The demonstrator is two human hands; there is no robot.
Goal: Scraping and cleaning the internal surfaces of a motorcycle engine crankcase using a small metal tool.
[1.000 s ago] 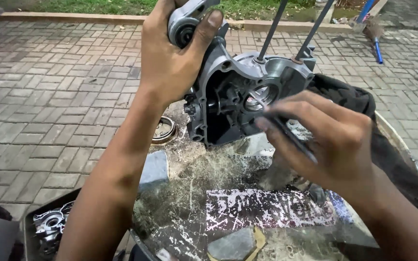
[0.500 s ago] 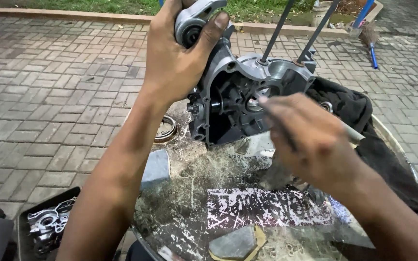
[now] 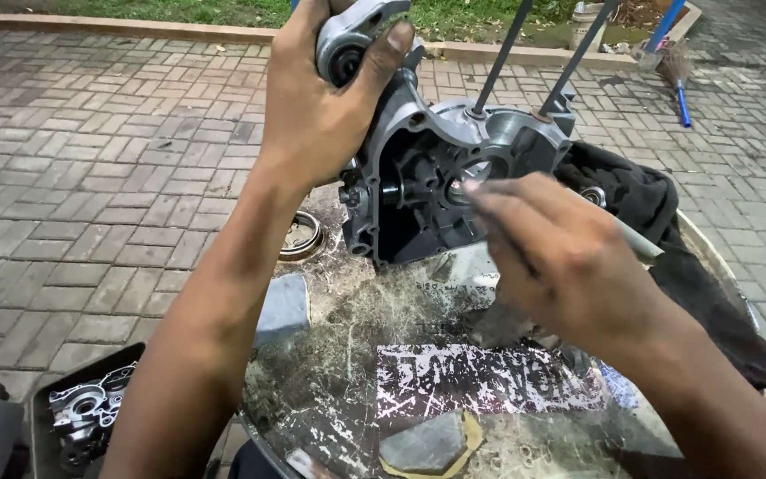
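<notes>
My left hand (image 3: pixel 316 98) grips the top of a grey metal engine crankcase half (image 3: pixel 436 177) and holds it upright on a round worn work surface (image 3: pixel 356 372). Two long studs (image 3: pixel 503 58) stick up from the casing. My right hand (image 3: pixel 560 257) pinches a thin light-coloured rod-like tool (image 3: pixel 640 241), its fingertips at the round bearing opening (image 3: pixel 480 173) in the casing. The tool's working end is hidden behind my fingers.
A black cloth (image 3: pixel 667 248) lies behind the casing on the right. A metal ring part (image 3: pixel 299 238) sits on the paving at the left. A black tray with engine parts (image 3: pixel 82 412) lies at the lower left. Brick paving surrounds the work surface; a blue-handled broom (image 3: pixel 676 66) lies far right.
My right hand has moved up and left, from in front of the casing to its bearing opening. My left hand keeps its hold on the casing.
</notes>
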